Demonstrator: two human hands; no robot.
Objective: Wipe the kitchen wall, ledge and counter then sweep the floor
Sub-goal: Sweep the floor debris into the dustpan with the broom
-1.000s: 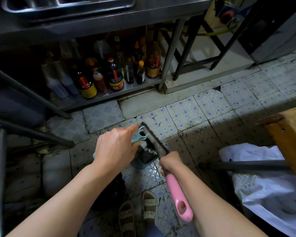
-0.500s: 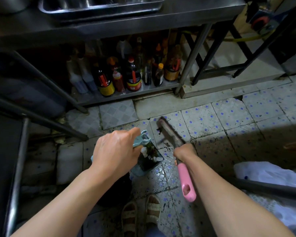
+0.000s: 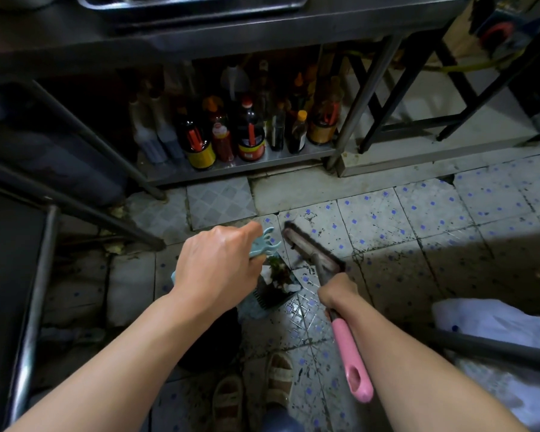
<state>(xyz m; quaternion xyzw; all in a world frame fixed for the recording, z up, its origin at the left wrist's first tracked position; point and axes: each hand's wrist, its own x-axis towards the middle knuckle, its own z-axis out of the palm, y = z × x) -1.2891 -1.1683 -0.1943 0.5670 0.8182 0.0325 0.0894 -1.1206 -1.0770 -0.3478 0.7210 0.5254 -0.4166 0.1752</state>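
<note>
My left hand (image 3: 219,266) grips the light blue handle of a dustpan (image 3: 270,294) held low over the tiled floor (image 3: 418,226). The pan holds dark scraps and white bits. My right hand (image 3: 335,291) grips the shaft of a small broom with a pink handle end (image 3: 353,363). Its dark brush head (image 3: 312,247) lies just right of the dustpan, above the floor tiles. My sandalled feet (image 3: 253,394) stand below the dustpan.
A steel counter (image 3: 262,29) spans the top, with several sauce bottles (image 3: 250,132) on its low shelf. Dark metal frame legs (image 3: 85,141) run at the left. A white bag (image 3: 496,332) and a grey pole (image 3: 480,347) lie at the right.
The view has tilted down and left, so counter and bottles sit lower in frame. The brush head has swung from over the dustpan out to its right side. Both grips are unchanged.
</note>
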